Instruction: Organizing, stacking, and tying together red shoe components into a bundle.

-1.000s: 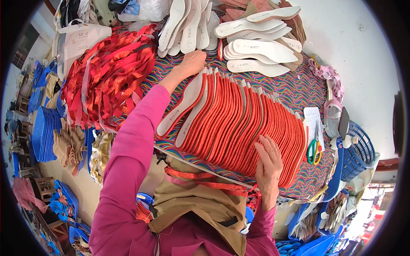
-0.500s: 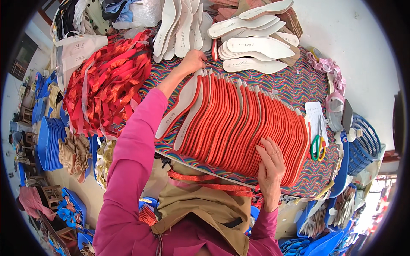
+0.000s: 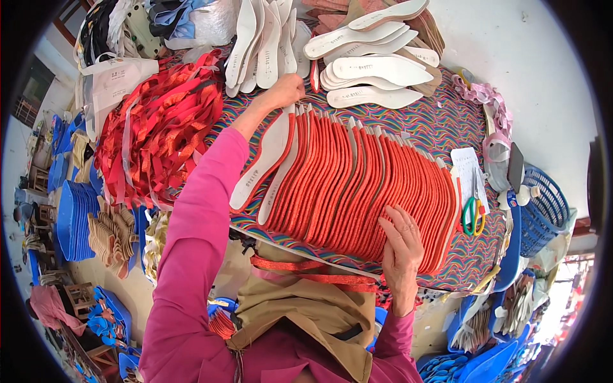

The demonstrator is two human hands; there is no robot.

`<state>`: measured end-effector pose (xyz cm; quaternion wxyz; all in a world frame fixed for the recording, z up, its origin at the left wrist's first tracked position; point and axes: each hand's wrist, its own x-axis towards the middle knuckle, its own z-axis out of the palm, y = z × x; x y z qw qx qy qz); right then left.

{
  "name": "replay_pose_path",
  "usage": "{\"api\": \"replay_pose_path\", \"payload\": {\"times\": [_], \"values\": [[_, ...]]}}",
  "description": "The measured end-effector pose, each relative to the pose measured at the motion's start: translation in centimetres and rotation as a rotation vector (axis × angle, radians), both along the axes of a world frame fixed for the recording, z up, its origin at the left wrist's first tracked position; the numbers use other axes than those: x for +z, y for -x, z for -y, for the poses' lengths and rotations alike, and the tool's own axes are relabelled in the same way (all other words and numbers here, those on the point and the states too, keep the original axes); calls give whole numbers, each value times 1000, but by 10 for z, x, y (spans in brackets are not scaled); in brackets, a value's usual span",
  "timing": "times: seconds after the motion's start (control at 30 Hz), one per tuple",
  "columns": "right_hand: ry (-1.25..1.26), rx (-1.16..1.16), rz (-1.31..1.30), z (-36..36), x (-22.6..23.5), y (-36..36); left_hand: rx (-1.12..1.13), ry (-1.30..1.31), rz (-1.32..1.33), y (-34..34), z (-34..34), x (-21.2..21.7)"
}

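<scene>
A long row of insoles edged in red glittery binding [image 3: 338, 185] stands on edge across the table, overlapping closely. At its left end one insole [image 3: 265, 159] leans over and shows its whitish face. My left hand [image 3: 284, 94] is at the far tips of this end, fingers curled and closed; what they hold, if anything, is hidden. My right hand [image 3: 402, 244] lies against the near side of the row toward its right end, fingers stretched and slightly apart, touching the red edges.
White insoles [image 3: 373, 69] lie in loose piles at the back. A heap of red ribbon strips [image 3: 156, 127] covers the table's left. Scissors with green and yellow handles [image 3: 474, 214] rest on paper at the right, near a blue basket [image 3: 543, 207]. Blue bins [image 3: 76, 220] stand around the table.
The whole view has shifted slightly, moving the table items a little to the left in the picture. Both hands keep almost the same places on and beside the row.
</scene>
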<state>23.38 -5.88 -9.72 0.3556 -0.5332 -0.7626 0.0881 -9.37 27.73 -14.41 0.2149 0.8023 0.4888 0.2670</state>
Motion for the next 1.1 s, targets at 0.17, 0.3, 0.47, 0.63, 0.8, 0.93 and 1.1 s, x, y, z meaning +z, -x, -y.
{"api": "replay_pose_path", "payload": {"times": [0.17,0.3,0.47,0.63,0.8,0.93,1.1], "values": [[-19,18,-56,-4,9,7,-21,-58,80,1,26,46],[-15,35,-258,-16,19,20,-15,82,363,-26,94,123],[-208,-120,-495,-51,51,57,-107,317,497,-66,170,156],[-286,-139,-271,-49,62,52,-246,247,518,-119,226,156],[-399,-90,-304,-19,39,22,-244,443,489,-132,251,157],[284,72,-831,9,51,-5,-310,445,453,-138,254,129],[291,39,-628,26,59,-29,-343,635,679,-163,271,116]]}}
